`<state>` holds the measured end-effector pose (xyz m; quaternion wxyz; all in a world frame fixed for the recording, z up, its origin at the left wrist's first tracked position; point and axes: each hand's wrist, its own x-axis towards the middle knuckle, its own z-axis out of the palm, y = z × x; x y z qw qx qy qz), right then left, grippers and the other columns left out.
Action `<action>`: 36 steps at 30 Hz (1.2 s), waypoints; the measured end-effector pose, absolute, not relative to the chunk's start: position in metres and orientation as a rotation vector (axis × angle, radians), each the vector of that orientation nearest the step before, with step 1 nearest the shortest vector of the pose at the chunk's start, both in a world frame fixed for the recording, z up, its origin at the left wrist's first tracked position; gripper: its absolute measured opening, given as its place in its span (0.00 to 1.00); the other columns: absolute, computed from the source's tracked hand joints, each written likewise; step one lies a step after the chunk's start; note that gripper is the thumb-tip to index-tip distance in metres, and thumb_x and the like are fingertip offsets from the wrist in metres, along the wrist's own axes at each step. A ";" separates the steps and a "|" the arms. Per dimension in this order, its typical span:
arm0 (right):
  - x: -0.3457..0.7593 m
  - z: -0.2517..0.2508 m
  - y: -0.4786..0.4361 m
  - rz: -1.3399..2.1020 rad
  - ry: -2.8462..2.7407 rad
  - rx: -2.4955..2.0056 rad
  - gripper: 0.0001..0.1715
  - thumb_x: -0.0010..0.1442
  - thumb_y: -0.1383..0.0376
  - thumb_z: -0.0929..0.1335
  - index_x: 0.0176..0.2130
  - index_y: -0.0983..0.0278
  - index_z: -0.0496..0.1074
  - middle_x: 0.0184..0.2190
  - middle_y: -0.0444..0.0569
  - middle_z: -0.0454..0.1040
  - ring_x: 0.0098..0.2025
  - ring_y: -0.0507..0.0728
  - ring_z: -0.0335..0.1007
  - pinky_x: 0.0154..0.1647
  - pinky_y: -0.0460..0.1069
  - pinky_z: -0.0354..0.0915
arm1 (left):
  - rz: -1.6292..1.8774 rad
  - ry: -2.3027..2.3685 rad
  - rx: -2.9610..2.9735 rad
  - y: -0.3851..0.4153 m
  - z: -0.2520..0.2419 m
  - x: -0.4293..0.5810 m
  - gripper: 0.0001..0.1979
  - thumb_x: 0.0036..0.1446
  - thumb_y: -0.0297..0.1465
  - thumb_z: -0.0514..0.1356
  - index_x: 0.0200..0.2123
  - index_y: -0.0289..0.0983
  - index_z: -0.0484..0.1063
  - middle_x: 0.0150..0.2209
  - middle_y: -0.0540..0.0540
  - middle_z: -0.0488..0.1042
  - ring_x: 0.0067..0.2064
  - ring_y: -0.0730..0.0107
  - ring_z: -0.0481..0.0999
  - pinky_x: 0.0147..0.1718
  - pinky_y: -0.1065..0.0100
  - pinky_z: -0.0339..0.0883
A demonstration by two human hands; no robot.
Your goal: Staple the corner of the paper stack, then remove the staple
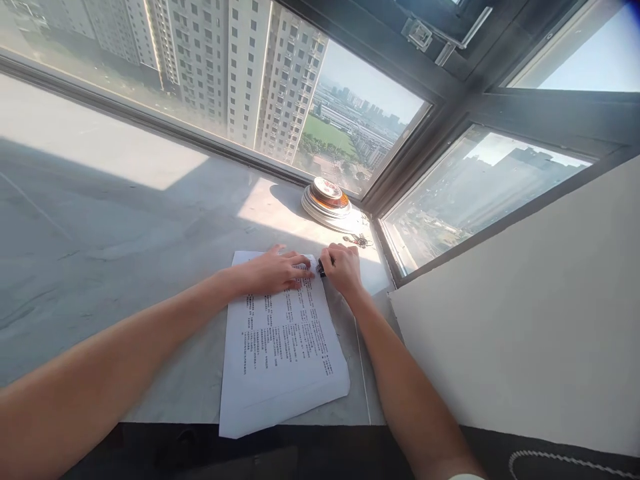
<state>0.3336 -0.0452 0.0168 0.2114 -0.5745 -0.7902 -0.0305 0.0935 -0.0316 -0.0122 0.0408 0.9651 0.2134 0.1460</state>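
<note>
Black clip (321, 268) pinched in right fingers (336, 256).

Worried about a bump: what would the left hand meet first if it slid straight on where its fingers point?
Most likely the small black object pinched by the right hand, just past the fingertips of the left hand, which lies flat on the printed sheets.

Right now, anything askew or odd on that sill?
Yes. The paper stack is uneven: lower sheets stick out at the near edge, which overhangs the sill. Left hand lies flat on it; right hand pinches a small dark object at its far corner.
</note>
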 end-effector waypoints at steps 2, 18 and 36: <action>0.333 0.016 -0.045 -0.121 -2.194 -1.609 0.28 0.76 0.62 0.59 0.22 0.61 0.56 0.25 0.46 0.69 0.33 0.56 0.63 0.47 0.55 0.53 | 0.418 0.669 2.963 -0.033 -0.011 0.095 0.20 0.78 0.39 0.56 0.68 0.50 0.75 0.67 0.40 0.75 0.60 0.51 0.76 0.66 0.46 0.57; 0.327 0.014 -0.046 -0.148 -2.133 -1.669 0.29 0.74 0.60 0.60 0.22 0.61 0.54 0.23 0.44 0.64 0.32 0.56 0.60 0.46 0.55 0.53 | 0.372 0.699 2.921 -0.036 -0.006 0.097 0.21 0.78 0.37 0.55 0.68 0.48 0.76 0.67 0.39 0.74 0.62 0.49 0.74 0.65 0.45 0.57; 0.322 0.015 -0.049 -0.090 -2.083 -1.689 0.28 0.73 0.60 0.62 0.21 0.62 0.54 0.23 0.43 0.62 0.33 0.56 0.57 0.47 0.56 0.51 | 0.405 0.709 2.874 -0.038 -0.007 0.097 0.20 0.77 0.38 0.57 0.67 0.50 0.76 0.66 0.41 0.75 0.63 0.48 0.72 0.70 0.41 0.53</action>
